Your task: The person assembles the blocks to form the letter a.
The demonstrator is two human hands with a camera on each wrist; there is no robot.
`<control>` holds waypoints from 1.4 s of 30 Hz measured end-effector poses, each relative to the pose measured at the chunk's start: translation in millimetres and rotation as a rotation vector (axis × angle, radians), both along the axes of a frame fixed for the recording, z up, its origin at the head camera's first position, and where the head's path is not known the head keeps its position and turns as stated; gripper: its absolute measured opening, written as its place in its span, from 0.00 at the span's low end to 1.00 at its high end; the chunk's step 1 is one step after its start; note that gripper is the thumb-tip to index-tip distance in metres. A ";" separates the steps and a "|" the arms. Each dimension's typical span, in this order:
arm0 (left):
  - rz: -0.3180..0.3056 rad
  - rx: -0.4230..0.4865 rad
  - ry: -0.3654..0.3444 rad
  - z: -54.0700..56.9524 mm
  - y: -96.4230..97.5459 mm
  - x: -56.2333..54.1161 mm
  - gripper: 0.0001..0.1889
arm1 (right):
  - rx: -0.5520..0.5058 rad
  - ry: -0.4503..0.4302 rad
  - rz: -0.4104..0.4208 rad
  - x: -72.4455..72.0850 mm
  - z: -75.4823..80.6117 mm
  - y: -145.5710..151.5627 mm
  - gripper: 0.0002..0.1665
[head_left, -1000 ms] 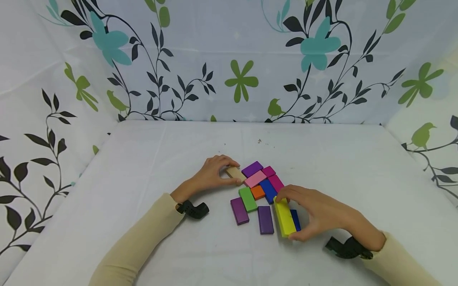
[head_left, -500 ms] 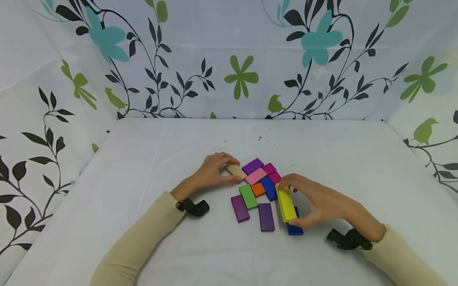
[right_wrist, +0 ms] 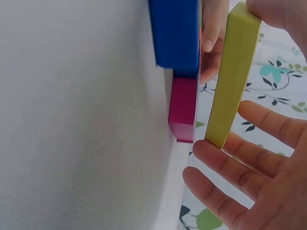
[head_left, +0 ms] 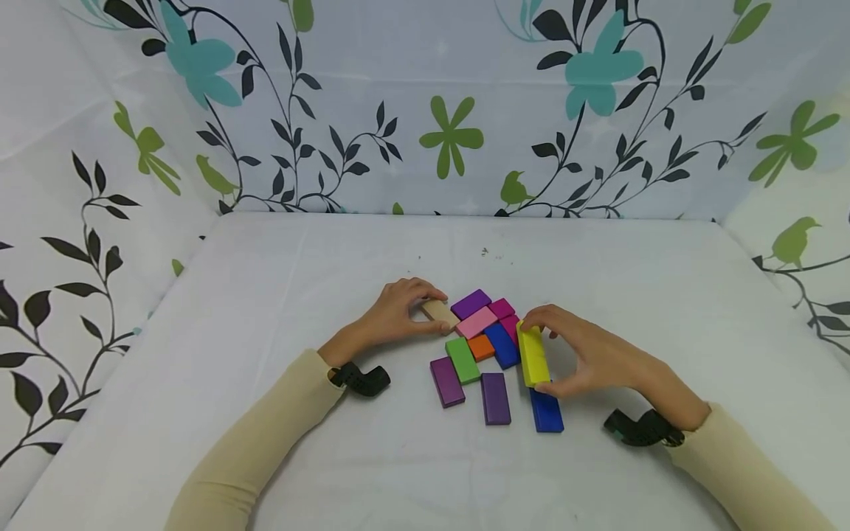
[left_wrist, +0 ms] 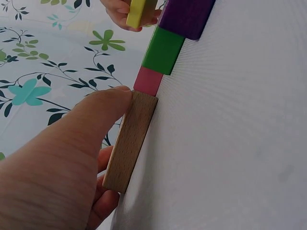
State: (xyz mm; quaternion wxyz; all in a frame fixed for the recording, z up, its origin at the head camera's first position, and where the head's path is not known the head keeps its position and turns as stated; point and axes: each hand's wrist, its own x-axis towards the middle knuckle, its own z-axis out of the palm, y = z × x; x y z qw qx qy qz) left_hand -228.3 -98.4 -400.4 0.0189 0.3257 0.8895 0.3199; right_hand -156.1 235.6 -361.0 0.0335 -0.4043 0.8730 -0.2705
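Between thumb and fingers, my left hand (head_left: 392, 316) grips a plain wooden block (left_wrist: 130, 143) that lies on the table. Beside it sit a purple block (head_left: 471, 304) and a pink block (head_left: 476, 323). My right hand (head_left: 600, 354) pinches a yellow block (right_wrist: 232, 76) by its two ends; in the right wrist view it is held up off the table. Below it in the head view lies a blue block (head_left: 547, 411). A second blue block (head_left: 502, 346), an orange block (head_left: 481, 346), a green block (head_left: 462, 360) and magenta blocks (head_left: 502, 308) form the rest of the cluster.
Two more purple blocks, one by the green block (head_left: 447, 382) and one apart nearer the front (head_left: 495, 399), lie on the white-covered table (head_left: 372, 464). A patterned cloth (head_left: 372, 66) hangs behind. Small dark specks lie beyond the blocks.
My right hand has moved the yellow block away from me, uncovering the front blue block and now hiding part of a magenta one. My left hand keeps its grip on the wooden block.
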 end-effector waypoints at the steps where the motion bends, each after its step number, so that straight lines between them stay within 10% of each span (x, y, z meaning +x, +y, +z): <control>1: -0.002 0.001 -0.001 -0.1 0.3 -0.3 0.24 | -0.002 -0.004 -0.004 -1.3 -0.6 0.5 0.43; 42: -0.014 0.025 0.008 -0.3 -0.8 -0.9 0.24 | -0.057 -0.077 -0.047 -71.9 -11.0 22.9 0.39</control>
